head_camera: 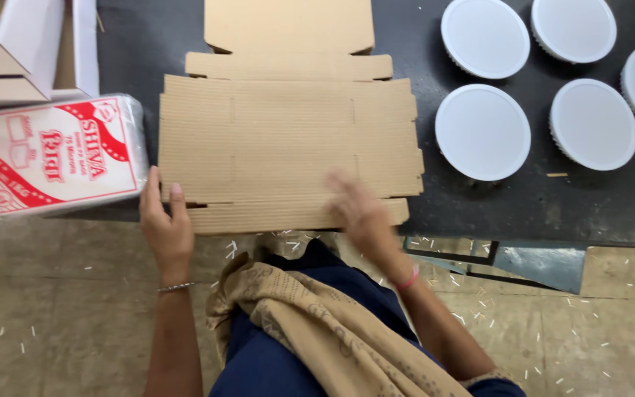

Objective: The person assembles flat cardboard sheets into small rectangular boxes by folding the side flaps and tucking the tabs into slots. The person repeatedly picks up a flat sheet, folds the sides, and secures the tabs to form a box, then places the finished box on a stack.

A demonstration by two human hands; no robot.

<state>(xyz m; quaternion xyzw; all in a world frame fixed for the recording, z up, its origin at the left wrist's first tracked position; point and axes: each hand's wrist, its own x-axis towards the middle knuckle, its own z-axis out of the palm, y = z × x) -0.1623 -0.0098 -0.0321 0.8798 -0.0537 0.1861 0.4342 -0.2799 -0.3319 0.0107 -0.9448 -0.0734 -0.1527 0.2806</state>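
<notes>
A flat, unfolded brown corrugated cardboard box blank (288, 125) lies on the dark table (479, 206), its near flap over the table's front edge. My left hand (164, 224) grips the blank's near left corner, thumb on top. My right hand (358, 209) is blurred and rests with fingers spread on the near right part of the blank, holding nothing.
A clear plastic pack with a red and white label (52, 154) lies left of the blank. White folded boxes (16, 44) stand at the far left. Several round white discs (483, 132) lie on the right. Small white bits litter the tiled floor (60, 316).
</notes>
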